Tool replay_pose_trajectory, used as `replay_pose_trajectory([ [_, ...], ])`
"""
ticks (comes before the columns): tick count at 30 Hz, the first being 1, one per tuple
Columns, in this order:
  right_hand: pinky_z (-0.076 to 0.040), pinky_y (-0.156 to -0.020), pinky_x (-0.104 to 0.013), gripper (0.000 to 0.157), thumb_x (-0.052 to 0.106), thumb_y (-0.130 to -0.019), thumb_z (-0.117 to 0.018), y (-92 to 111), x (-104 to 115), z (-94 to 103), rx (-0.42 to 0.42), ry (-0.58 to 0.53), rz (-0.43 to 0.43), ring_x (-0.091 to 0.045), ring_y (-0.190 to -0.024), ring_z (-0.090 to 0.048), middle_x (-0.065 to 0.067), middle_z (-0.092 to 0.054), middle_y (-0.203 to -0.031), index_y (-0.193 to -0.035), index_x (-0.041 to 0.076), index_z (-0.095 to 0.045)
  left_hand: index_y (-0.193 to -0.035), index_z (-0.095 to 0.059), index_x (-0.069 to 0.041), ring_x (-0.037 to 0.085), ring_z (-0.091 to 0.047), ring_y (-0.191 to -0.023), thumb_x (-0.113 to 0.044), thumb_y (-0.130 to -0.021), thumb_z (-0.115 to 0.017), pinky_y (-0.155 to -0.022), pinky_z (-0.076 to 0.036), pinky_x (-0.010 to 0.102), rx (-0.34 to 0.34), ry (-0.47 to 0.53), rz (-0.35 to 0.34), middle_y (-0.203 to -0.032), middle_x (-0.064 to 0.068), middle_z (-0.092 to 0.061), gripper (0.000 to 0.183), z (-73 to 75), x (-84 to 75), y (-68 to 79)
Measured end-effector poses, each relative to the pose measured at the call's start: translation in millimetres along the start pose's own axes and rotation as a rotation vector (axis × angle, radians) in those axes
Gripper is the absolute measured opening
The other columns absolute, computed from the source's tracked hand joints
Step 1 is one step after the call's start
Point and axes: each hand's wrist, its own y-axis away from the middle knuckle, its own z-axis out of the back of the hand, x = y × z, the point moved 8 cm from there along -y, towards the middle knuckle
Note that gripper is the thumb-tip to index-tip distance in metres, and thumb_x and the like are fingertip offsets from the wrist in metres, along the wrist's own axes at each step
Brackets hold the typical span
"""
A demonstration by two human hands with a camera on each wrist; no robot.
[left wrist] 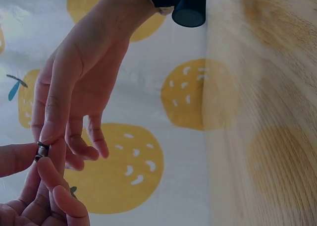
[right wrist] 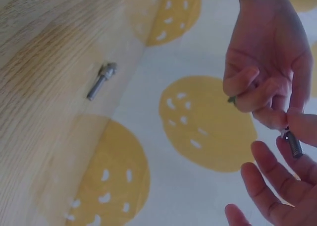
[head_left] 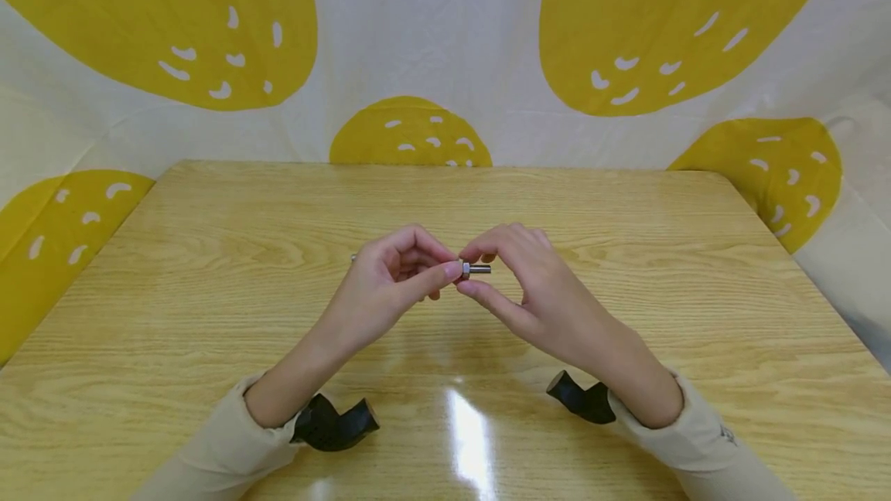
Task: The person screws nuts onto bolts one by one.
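Observation:
Both hands meet over the table around a small metal bolt [head_left: 480,269] with a hex nut [head_left: 465,270] on it. My left hand [head_left: 390,277] pinches the head end between thumb and index finger, and the shank points right. My right hand [head_left: 532,284] has its thumb and index fingertips above and below the nut, pinching at it. In the right wrist view the dark shank [right wrist: 295,146] sticks out toward the right palm. A second bolt [right wrist: 101,81] with a wider end lies on the table; the left hand hides most of it in the head view.
The wood-grain table [head_left: 244,207] carries a bright light reflection near its front. Behind it hangs a white curtain [head_left: 431,22] with yellow fruit prints. Black wrist mounts [head_left: 334,424] stick out from both beige sleeves.

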Motion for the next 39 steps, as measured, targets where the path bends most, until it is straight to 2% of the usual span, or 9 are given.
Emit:
replay_pose_trajectory([
  [4, -0.035, -0.081, -0.033, 0.023, 0.029, -0.094, -0.054, -0.4, 3.7, 2.4, -0.027, -0.002, 0.040, -0.014, -0.095, -0.052, 0.001, -0.061, -0.098, -0.102, 0.008, -0.059, -0.097, -0.061, -0.005, 0.019, -0.058, -0.070, -0.013, -0.089, -0.064, -0.065, -0.049, 0.028, 0.004, 0.001, 0.001, -0.087, 0.007, -0.066, 0.012, -0.7, -0.4, 0.1],
  [8, -0.034, -0.080, -0.031, 0.029, 0.036, -0.096, -0.047, -1.1, 3.5, 1.9, -0.019, -0.009, 0.038, -0.013, -0.093, -0.051, 0.002, -0.060, -0.095, -0.099, 0.009, -0.058, -0.097, -0.061, -0.004, 0.019, -0.058, -0.070, -0.012, -0.089, -0.063, -0.066, -0.050, 0.029, 0.006, 0.008, 0.006, -0.087, 0.007, -0.066, 0.012, -1.3, -0.2, 0.1],
  [12, -0.033, -0.079, -0.031, 0.027, 0.033, -0.098, -0.045, -1.2, 2.9, -0.4, -0.023, -0.004, 0.043, -0.013, -0.089, -0.051, 0.004, -0.060, -0.091, -0.093, 0.010, -0.058, -0.097, -0.061, -0.004, 0.019, -0.061, -0.072, -0.012, -0.089, -0.063, -0.066, -0.051, 0.028, 0.012, 0.026, 0.004, -0.089, 0.008, -0.069, 0.012, -1.6, -0.6, 0.2],
  [17, -0.034, -0.079, -0.032, 0.039, 0.040, -0.098, -0.037, 0.1, 1.3, -1.2, -0.037, 0.034, 0.037, -0.013, -0.091, -0.052, 0.003, -0.061, -0.091, -0.089, 0.010, -0.061, -0.096, -0.060, -0.004, 0.019, -0.063, -0.076, -0.013, -0.089, -0.063, -0.065, -0.050, 0.027, 0.020, 0.040, 0.005, -0.090, 0.008, -0.070, 0.012, -2.5, -0.8, 0.4],
  [21, -0.034, -0.081, -0.032, 0.034, 0.040, -0.094, -0.050, 0.0, 0.8, 1.8, -0.021, 0.016, 0.002, -0.014, -0.096, -0.053, 0.001, -0.062, -0.099, -0.101, 0.009, -0.061, -0.097, -0.060, -0.004, 0.020, -0.059, -0.072, -0.013, -0.089, -0.063, -0.066, -0.050, 0.027, 0.009, 0.016, 0.010, -0.089, 0.007, -0.067, 0.013, -1.1, 0.4, 0.0],
  [24, -0.034, -0.081, -0.032, 0.027, 0.030, -0.090, -0.061, -0.7, 3.3, 5.1, -0.037, -0.004, 0.016, -0.014, -0.096, -0.053, 0.000, -0.061, -0.101, -0.105, 0.007, -0.059, -0.097, -0.061, -0.004, 0.020, -0.058, -0.071, -0.013, -0.089, -0.063, -0.066, -0.050, 0.028, 0.001, 0.012, 0.014, -0.090, 0.007, -0.067, 0.013, 0.0, 0.6, -0.2],
  [26, -0.034, -0.081, -0.032, 0.023, 0.025, -0.090, -0.062, -0.9, 5.5, 6.5, -0.050, -0.011, 0.037, -0.015, -0.095, -0.053, 0.000, -0.062, -0.099, -0.103, 0.007, -0.060, -0.097, -0.061, -0.004, 0.019, -0.058, -0.070, -0.013, -0.089, -0.063, -0.066, -0.050, 0.028, -0.003, 0.012, 0.019, -0.090, 0.007, -0.067, 0.012, 0.4, 0.2, 0.1],
  [33, -0.034, -0.081, -0.032, 0.031, 0.035, -0.095, -0.049, -1.7, 5.8, 4.9, -0.056, -0.007, 0.056, -0.013, -0.092, -0.053, 0.001, -0.063, -0.093, -0.098, 0.007, -0.061, -0.097, -0.061, -0.004, 0.019, -0.058, -0.070, -0.013, -0.089, -0.062, -0.067, -0.051, 0.029, 0.002, 0.026, 0.023, -0.089, 0.007, -0.068, 0.012, 0.6, 0.6, 0.1],
  [39, -0.035, -0.078, -0.031, 0.036, 0.036, -0.100, -0.037, -0.9, 2.0, 1.7, -0.065, 0.028, 0.031, -0.012, -0.087, -0.052, 0.004, -0.061, -0.085, -0.089, 0.010, -0.060, -0.096, -0.060, -0.002, 0.019, -0.062, -0.076, -0.012, -0.089, -0.063, -0.066, -0.051, 0.028, 0.021, 0.054, 0.001, -0.092, 0.010, -0.071, 0.012, -2.3, -0.4, -0.3],
])
